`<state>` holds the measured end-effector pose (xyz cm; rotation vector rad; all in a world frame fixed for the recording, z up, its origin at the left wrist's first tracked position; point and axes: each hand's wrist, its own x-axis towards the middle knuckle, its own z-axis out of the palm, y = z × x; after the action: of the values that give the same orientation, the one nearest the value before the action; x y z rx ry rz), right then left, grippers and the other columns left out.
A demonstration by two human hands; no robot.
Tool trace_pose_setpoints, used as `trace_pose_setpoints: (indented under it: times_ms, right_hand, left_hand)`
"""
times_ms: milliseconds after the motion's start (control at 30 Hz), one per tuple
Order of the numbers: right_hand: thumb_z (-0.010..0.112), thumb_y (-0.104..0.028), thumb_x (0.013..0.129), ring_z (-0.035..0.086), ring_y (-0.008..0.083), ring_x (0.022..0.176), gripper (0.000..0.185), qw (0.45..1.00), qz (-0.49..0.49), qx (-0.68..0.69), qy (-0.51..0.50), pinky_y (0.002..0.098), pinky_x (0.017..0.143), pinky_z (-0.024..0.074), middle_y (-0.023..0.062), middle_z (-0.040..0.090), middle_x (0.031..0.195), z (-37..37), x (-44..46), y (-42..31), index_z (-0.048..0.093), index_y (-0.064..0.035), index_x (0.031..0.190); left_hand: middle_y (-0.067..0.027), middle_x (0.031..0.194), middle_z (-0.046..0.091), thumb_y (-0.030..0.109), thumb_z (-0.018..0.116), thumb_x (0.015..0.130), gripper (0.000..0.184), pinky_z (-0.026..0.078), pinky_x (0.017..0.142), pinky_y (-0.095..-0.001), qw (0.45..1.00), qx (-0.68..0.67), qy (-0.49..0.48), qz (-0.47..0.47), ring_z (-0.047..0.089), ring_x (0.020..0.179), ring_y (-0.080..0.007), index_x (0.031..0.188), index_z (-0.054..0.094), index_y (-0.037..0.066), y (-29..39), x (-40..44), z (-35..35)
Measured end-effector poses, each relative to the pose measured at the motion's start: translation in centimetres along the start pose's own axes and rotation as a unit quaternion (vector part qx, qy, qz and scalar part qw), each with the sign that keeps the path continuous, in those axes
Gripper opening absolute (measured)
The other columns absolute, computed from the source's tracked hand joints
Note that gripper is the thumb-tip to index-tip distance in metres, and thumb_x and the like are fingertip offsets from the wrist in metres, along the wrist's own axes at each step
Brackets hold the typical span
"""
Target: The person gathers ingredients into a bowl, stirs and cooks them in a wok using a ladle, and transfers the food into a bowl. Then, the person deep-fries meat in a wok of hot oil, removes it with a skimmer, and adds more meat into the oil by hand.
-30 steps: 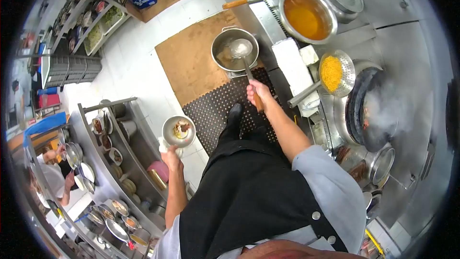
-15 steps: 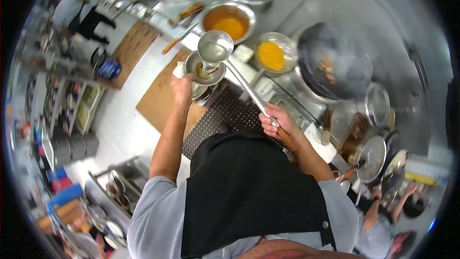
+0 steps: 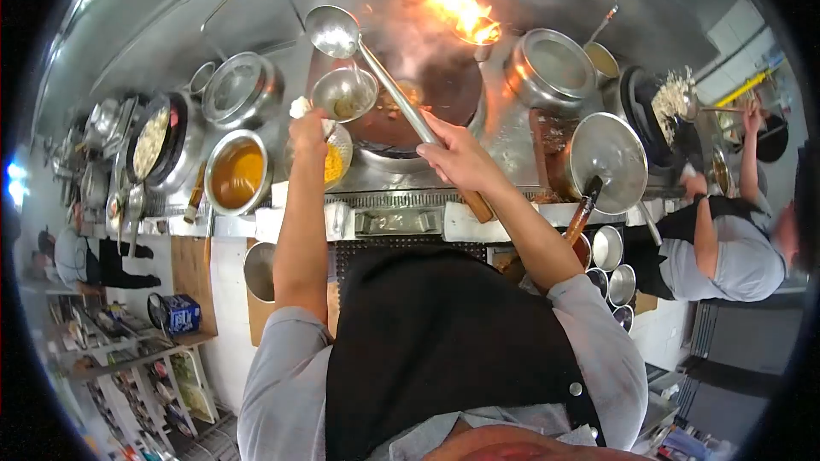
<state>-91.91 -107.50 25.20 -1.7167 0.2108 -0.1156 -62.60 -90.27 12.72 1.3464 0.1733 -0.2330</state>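
My left hand is closed on the near-left rim of a small metal bowl, with a white cloth bunched at the fingers. The bowl is tilted towards the wok, over its left side. Wrapped round the handle of a ladle is my right hand. The ladle's round head is up beyond the bowl. Small pieces of food lie in the steaming wok. Partly behind my left forearm is a strainer holding yellow food.
Tall flames rise behind the wok. A pot of orange-brown liquid stands left. On the right are a lidded pot, a mesh strainer and a co-worker at another wok. Several small metal pots stand nearer.
I have turned right to face the wok. The bowl and ladle have moved from beside the stove to over the wok, the bowl now tipped. Flames have appeared behind the wok.
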Motion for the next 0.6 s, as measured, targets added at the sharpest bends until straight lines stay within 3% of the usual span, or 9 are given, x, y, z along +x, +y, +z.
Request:
trace_pose_setpoints:
  times_ms: [100,200,233,267,333,367,400,467,600]
  right_hand:
    - [0.063,-0.011,0.096,0.047,0.0066,0.052,0.07,0.999,0.014,0.023,0.024,0.0263,0.048,0.0418,-0.0025,0.049,0.068,-2.7,0.0,3.2,0.035,-0.0147,0.161]
    - [0.062,-0.01,0.095,0.053,0.0104,0.059,0.07,0.998,0.004,-0.028,0.062,0.0292,0.058,0.0486,0.0009,0.063,0.081,-5.1,-1.6,5.8,0.037,-0.0115,0.16]
    - [0.063,-0.01,0.094,0.057,0.0145,0.064,0.07,0.992,-0.055,-0.042,0.109,0.0316,0.063,0.0505,0.003,0.068,0.089,-5.2,-1.8,8.7,0.037,-0.0098,0.159]
    - [0.063,-0.01,0.094,0.061,0.0186,0.068,0.07,0.98,-0.112,-0.058,0.155,0.034,0.069,0.0524,0.0051,0.074,0.097,-5.1,-2.1,11.8,0.037,-0.0081,0.159]
    - [0.064,-0.01,0.09,0.067,0.0263,0.083,0.074,0.972,-0.134,-0.07,0.18,0.0357,0.08,0.0528,0.0174,0.074,0.115,-5.7,-3.8,14.3,0.036,-0.0056,0.159]
    - [0.065,-0.011,0.088,0.068,0.0287,0.088,0.076,0.981,-0.014,-0.109,0.161,0.0354,0.082,0.0524,0.0219,0.072,0.117,-6.2,-5.3,12.3,0.036,-0.0048,0.158]
    - [0.065,-0.011,0.086,0.069,0.0311,0.093,0.078,0.974,0.103,-0.147,0.138,0.0352,0.084,0.052,0.0263,0.07,0.119,-6.6,-6.5,11.5,0.036,-0.004,0.158]
    - [0.067,-0.01,0.082,0.068,0.0388,0.095,0.081,0.972,0.086,-0.155,0.151,0.0392,0.085,0.0532,0.0319,0.065,0.119,-6.3,-8.4,14.4,0.037,-0.0041,0.158]
    - [0.068,-0.008,0.082,0.066,0.046,0.092,0.081,0.942,0.027,-0.289,0.17,0.05,0.081,0.055,0.0289,0.065,0.115,-5.3,-12.6,15.6,0.038,-0.0068,0.157]
  left_hand:
    - [-0.0101,0.083,0.069,0.006,0.073,0.074,0.024,0.053,0.061,-0.0382,0.989,0.143,0.001,0.032,0.067,0.07,-0.0234,0.096,0.068,-0.003,-3.1,3.1,3.7]
    - [-0.0102,0.086,0.07,0.006,0.075,0.07,0.03,0.054,0.067,-0.0386,0.836,0.488,-0.162,0.192,0.068,0.075,-0.0232,0.099,0.069,0.0,-5.3,8.4,4.7]
    - [-0.0114,0.088,0.071,0.008,0.074,0.069,0.034,0.055,0.074,-0.0387,0.968,0.188,-0.163,-0.013,0.069,0.081,-0.0237,0.102,0.069,0.003,-3.8,5.0,5.8]
    - [-0.0114,0.088,0.071,0.008,0.074,0.069,0.034,0.055,0.074,-0.0387,0.965,0.2,-0.167,-0.015,0.069,0.081,-0.0237,0.102,0.069,0.003,-3.1,4.3,7.0]
    - [-0.0121,0.087,0.072,0.01,0.072,0.071,0.036,0.056,0.075,-0.0392,0.906,0.342,-0.183,0.168,0.07,0.083,-0.0239,0.106,0.067,0.003,-3.0,4.0,8.5]
    - [-0.0156,0.087,0.072,0.011,0.069,0.074,0.045,0.057,0.075,-0.0426,0.874,0.373,-0.175,0.259,0.072,0.082,-0.0291,0.117,0.063,0.001,-5.5,7.1,8.1]
    - [-0.0203,0.094,0.072,0.01,0.07,0.074,0.057,0.057,0.073,-0.0461,0.81,0.48,-0.171,0.29,0.072,0.085,-0.0373,0.128,0.056,0.004,-6.1,10.4,8.4]
    - [-0.0215,0.093,0.071,0.008,0.07,0.077,0.061,0.057,0.07,-0.0492,0.605,0.666,-0.14,0.413,0.07,0.085,-0.0414,0.136,0.052,0.009,-3.2,8.9,9.7]
    - [-0.0159,0.108,0.067,-0.001,0.062,0.085,0.055,0.055,0.062,-0.048,0.586,0.58,-0.1,0.557,0.069,0.076,-0.0368,0.137,0.052,0.013,5.8,-1.8,11.9]
